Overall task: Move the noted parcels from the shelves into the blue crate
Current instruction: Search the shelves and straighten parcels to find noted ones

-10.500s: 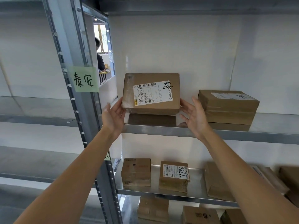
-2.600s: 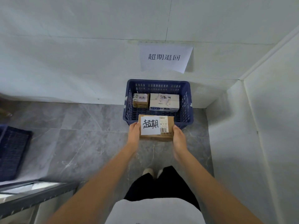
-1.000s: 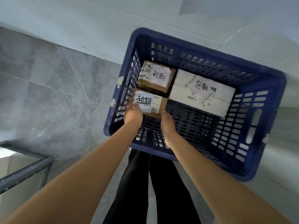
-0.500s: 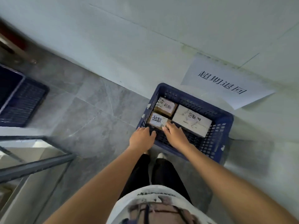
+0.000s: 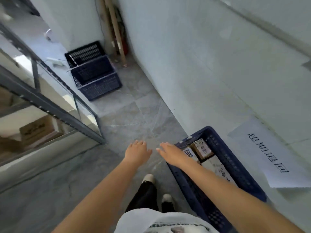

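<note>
Left hand (image 5: 137, 151): nothing is being held; the fingers are being kept straight over the floor.
Right hand (image 5: 171, 154): likewise flat and bare, at the blue crate (image 5: 235, 163) rim.
Parcels (image 5: 202, 148): three noted ones are lying inside the crate.
Shelf box (image 5: 36, 131): judged light and stiff; two opposite sides are being favoured for a grip.

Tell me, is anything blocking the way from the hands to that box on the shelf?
Nothing visible sits on the gray floor between the empty left hand, the right hand and the cardboard box. Only the shelf's gray metal frame crosses in front of the box, so reaching means going around it.
</note>
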`<state>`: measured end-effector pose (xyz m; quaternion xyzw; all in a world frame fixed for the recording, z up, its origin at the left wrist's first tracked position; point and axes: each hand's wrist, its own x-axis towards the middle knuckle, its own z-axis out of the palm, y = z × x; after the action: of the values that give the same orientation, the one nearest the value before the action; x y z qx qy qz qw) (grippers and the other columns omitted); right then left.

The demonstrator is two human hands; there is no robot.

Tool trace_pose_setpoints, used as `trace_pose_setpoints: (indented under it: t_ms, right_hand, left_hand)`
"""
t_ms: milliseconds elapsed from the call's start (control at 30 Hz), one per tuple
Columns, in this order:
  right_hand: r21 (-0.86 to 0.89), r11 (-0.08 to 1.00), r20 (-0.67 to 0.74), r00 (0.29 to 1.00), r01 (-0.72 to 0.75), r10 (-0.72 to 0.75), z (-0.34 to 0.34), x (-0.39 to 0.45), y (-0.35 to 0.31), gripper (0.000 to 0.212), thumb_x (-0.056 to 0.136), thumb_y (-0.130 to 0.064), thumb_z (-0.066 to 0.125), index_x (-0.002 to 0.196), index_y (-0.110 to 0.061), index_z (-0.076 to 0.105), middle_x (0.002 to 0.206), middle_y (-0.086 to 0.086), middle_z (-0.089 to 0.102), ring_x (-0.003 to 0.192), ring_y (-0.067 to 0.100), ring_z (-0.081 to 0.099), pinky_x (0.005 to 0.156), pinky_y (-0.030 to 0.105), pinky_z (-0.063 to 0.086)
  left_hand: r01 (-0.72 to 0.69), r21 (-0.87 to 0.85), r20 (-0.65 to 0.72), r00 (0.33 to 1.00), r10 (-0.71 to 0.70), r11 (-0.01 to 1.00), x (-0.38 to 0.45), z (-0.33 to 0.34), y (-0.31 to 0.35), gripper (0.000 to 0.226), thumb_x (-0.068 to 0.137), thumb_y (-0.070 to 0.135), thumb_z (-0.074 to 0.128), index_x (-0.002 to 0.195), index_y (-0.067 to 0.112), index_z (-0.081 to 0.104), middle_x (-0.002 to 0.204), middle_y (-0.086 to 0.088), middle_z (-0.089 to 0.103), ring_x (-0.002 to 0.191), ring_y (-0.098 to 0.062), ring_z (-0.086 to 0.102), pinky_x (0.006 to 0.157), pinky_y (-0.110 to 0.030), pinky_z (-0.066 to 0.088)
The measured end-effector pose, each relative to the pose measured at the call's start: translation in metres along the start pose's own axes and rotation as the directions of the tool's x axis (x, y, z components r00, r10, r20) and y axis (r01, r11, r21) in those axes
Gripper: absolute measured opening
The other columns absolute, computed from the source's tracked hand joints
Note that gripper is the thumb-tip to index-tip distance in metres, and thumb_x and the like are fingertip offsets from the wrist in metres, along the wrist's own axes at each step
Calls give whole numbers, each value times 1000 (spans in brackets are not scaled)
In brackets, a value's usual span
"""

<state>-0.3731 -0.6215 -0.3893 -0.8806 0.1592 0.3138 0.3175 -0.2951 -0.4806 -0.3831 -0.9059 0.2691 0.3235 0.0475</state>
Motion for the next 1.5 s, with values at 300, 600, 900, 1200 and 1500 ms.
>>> trace_pose_setpoints:
  t_ms: [300,600,900,1200,1500]
  right_hand:
    - [-351,877,274,931,329,-239,30,20,-178,42,104,-38,35,124,-9,57,136,19,54,122,31,52,95,34,40]
    - [-420,598,368,730,683,-576,154,-1,-410,61,104,-46,31,151,-8,27,159,14,26,146,30,26,116,39,23]
    - [-444,344,562,556,827,-613,279,-19,-572,68,103,-46,35,154,-5,18,162,11,17,150,25,16,120,38,17]
    - [-461,172,705,477,871,-525,360,13,-712,70,104,-46,33,155,-4,11,164,12,8,151,24,5,121,35,10]
    - [-375,53,759,339,925,-556,427,34,-889,63,102,-45,37,148,-3,30,156,19,28,146,30,25,113,36,27]
  left_hand:
    - [317,-328,-74,930,-359,890,-126,-20,-137,47,104,36,28,133,7,51,139,-16,52,132,-32,43,113,-45,26]
    - [559,-580,-64,693,-718,593,-302,35,-322,42,104,30,28,128,11,56,137,-14,55,129,-30,50,108,-38,36]
    - [686,-667,79,451,-889,289,-425,113,-461,52,102,41,30,140,8,43,142,-15,48,129,-30,47,108,-38,34]
    - [653,-756,202,300,-932,47,-465,124,-588,52,100,45,32,130,6,48,139,-19,49,128,-35,47,107,-41,35]
    - [635,-771,214,174,-961,-56,-488,103,-714,59,100,43,30,146,5,36,151,-15,37,138,-30,37,114,-39,22]
